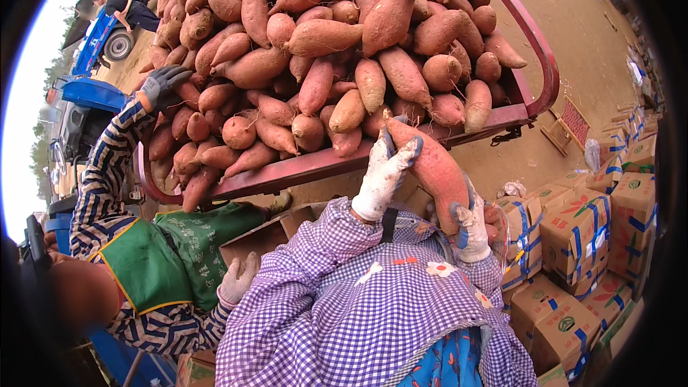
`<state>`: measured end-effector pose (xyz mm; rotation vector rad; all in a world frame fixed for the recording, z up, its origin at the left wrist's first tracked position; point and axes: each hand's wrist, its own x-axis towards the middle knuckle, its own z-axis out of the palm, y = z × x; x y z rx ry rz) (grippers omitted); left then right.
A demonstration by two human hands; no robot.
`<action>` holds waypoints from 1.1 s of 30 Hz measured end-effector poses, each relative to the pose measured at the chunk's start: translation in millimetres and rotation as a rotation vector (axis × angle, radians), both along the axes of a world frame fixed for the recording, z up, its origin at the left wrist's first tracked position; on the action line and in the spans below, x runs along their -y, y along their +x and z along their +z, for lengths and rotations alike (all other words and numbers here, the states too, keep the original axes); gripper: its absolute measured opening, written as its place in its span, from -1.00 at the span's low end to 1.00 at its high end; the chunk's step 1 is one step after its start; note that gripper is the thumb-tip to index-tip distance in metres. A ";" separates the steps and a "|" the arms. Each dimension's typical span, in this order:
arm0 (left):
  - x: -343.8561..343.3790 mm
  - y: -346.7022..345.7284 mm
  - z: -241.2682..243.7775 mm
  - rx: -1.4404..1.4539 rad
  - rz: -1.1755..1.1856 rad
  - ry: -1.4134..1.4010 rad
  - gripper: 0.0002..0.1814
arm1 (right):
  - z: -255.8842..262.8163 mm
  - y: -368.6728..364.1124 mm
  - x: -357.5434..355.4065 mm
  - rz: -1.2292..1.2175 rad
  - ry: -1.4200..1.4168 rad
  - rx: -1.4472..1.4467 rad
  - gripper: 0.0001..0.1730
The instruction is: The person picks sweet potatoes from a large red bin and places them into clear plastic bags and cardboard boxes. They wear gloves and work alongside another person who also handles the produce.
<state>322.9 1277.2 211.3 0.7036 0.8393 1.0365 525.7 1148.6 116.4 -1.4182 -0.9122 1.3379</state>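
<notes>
Both of my gloved hands are on one long, curved sweet potato point(432, 172) in front of my checked smock. My left hand point(384, 172), in a white glove with dark blue-grey fingertips, grips its upper end. Lower down, my right hand point(470, 220) in a matching glove holds the other end from the right side. Just beyond my hands a large heap of sweet potatoes point(322, 37) fills a cart bed with a red metal rail point(285, 174). The nearest ones rest along that rail. A cardboard box point(260, 236), partly hidden by my left sleeve, stands below the rail.
At my left stands a co-worker in a green apron point(142, 269), one gloved hand point(164, 83) on the heap. Taped cardboard cartons point(575, 231) are stacked at my right. A wooden-framed stool point(570, 123) stands on the dirt ground. Behind, another person point(129, 11) is near a blue truck point(94, 45).
</notes>
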 end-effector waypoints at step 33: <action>-66.1 -290.4 5.3 0.270 0.805 0.478 -0.36 | 148.9 -94.3 -186.5 0.081 0.577 0.308 -0.05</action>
